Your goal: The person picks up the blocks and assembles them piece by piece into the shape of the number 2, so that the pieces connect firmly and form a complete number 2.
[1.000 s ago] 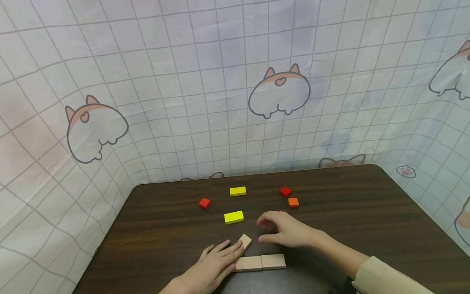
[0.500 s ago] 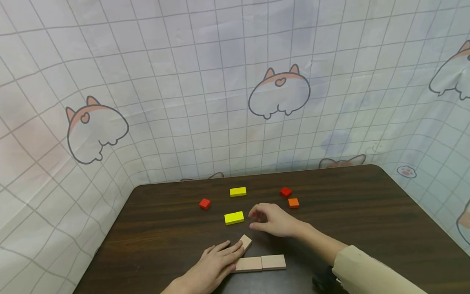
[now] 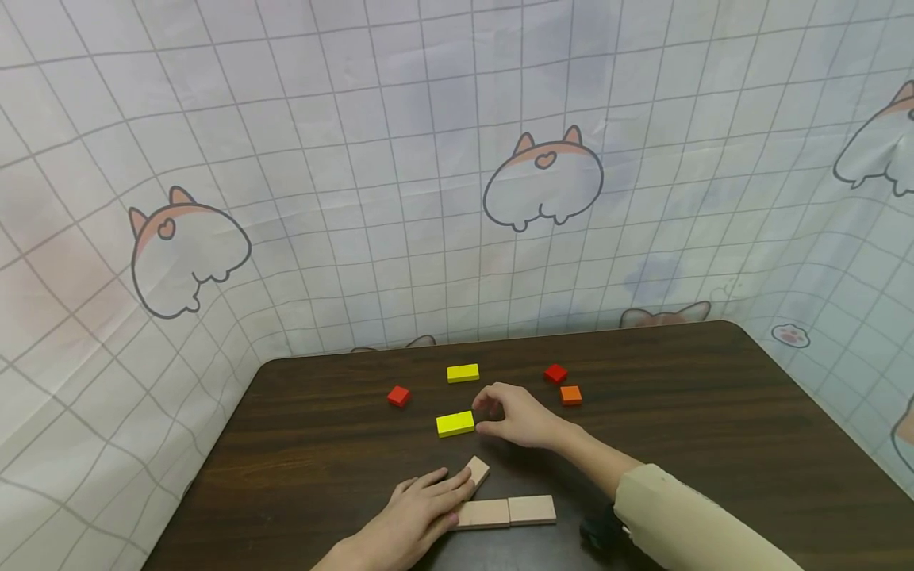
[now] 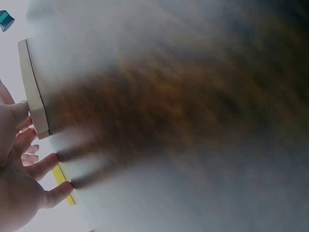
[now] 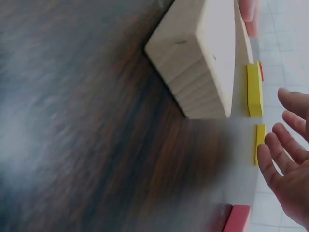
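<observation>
My left hand (image 3: 410, 511) lies with fingers extended over plain wooden blocks at the front of the table. Its fingertips touch an angled wooden block (image 3: 479, 469), and it covers the left end of a wooden block (image 3: 484, 515) that meets another wooden block (image 3: 531, 509) end to end. My right hand (image 3: 517, 416) hovers at the right end of the nearer yellow block (image 3: 455, 424), fingers loosely curved and thumb apart, holding nothing. In the right wrist view a gap shows between this hand and the yellow block (image 5: 254, 89).
Farther back lie another yellow block (image 3: 462, 373), a red block (image 3: 398, 396) to the left, and a red block (image 3: 556, 373) beside an orange block (image 3: 570, 396). A pinkish-red block (image 5: 237, 219) shows in the right wrist view. A patterned curtain (image 3: 371, 198) surrounds the table.
My right hand has moved left and farther back, closer to the nearer yellow block. My left hand and the blocks have stayed put.
</observation>
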The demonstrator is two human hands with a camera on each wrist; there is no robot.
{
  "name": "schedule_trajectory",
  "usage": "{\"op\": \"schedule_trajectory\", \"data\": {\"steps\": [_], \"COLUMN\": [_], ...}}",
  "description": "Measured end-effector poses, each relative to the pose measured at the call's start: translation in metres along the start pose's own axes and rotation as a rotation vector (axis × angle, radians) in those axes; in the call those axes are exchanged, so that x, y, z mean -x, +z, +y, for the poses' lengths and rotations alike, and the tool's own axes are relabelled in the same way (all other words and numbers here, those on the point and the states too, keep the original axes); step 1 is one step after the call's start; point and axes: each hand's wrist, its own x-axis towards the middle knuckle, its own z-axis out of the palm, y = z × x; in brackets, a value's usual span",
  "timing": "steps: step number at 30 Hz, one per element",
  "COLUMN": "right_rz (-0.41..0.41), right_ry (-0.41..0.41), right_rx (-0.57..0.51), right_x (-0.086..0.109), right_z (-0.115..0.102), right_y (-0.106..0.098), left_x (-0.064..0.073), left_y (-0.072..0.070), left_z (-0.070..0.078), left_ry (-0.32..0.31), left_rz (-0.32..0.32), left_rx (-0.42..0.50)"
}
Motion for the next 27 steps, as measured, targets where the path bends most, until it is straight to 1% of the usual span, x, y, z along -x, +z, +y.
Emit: {"op": "schedule_trajectory", "data": {"steps": [4, 13, 19, 27], "right_rz": [-0.005, -0.012, -0.028, -0.056], "right_ry": [0.013, 0.006, 0.008, 0.032], "right_rx": [0.010, 0.019, 0.030, 0.040], "right_x": [-0.006, -0.016, -0.023, -0.029], "right_z": [0.003, 0.007, 0.007, 0.004], "right_y": [0.005, 0.016, 0.020, 0.024], "left_x": [0.000, 0.000, -0.001, 0.000], "left_y": [0.000, -0.002, -0.003, -0.002], "left_z": [-0.001, -0.001, -0.002, -0.003], "left_ry": [0.008, 0.014, 0.010, 0.010], "left_rz": [0.004, 0.003, -0.005, -0.002], "left_rx": [0.013, 0.027, 0.034, 0.039]}}
